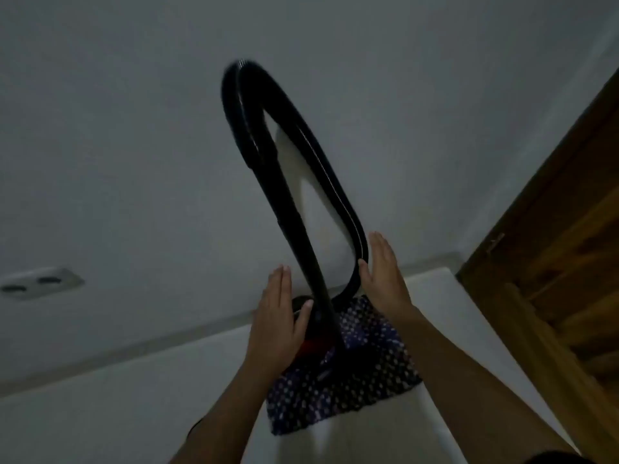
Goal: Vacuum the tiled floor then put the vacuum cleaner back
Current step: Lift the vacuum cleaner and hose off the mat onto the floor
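The vacuum cleaner's black wand (291, 209) stands upright against the pale wall, and its black ribbed hose (321, 155) loops over the top and comes down on the right. The body, black with a red part (315, 344), sits low on the floor, mostly hidden behind the wand and my left hand. A dark cloth with pale dots (365, 360) lies over or beside it. My left hand (278, 326) is held with straight fingers just left of the wand's foot. With fingers straight, my right hand (385, 272) has its thumb touching the hose's lower bend.
A pale tiled floor (134, 396) meets the wall at a grey skirting strip (167, 336). A double wall socket (37, 284) sits low at the left. A brown wooden door and frame (552, 249) fill the right side. The room is dim.
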The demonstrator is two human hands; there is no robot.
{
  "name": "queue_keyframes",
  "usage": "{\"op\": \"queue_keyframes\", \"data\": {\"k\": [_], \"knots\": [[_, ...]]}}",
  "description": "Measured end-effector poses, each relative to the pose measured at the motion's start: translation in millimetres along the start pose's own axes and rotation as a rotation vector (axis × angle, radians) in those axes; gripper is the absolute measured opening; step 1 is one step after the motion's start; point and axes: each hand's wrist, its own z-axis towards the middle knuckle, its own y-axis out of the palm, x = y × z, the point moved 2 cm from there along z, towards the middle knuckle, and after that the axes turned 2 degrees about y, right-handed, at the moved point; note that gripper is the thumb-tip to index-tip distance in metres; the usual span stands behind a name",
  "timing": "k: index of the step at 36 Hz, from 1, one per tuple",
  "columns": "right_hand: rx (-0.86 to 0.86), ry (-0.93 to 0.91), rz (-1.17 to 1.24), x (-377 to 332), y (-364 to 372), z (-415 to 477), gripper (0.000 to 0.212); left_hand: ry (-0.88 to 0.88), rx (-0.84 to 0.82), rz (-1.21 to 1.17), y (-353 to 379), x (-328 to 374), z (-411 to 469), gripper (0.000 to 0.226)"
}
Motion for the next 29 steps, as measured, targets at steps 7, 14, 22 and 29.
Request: {"op": "queue_keyframes", "data": {"k": [7, 14, 22, 29], "knots": [[0.113, -0.049, 0.068, 61, 74, 58, 0.056, 0.020, 0.152, -0.173, 75, -36, 25, 0.071], [0.277, -0.161, 0.124, 94, 113, 120, 0.056, 0.214, 0.454, -0.392, 116, -45, 51, 0.063], [0.384, -0.236, 0.216, 106, 128, 146, 0.056, 0.500, 0.604, -0.393, 137, -50, 64, 0.067], [0.417, -0.249, 0.187, 100, 122, 149, 0.051, 0.537, 0.569, -0.385, 130, -48, 61, 0.069]]}}
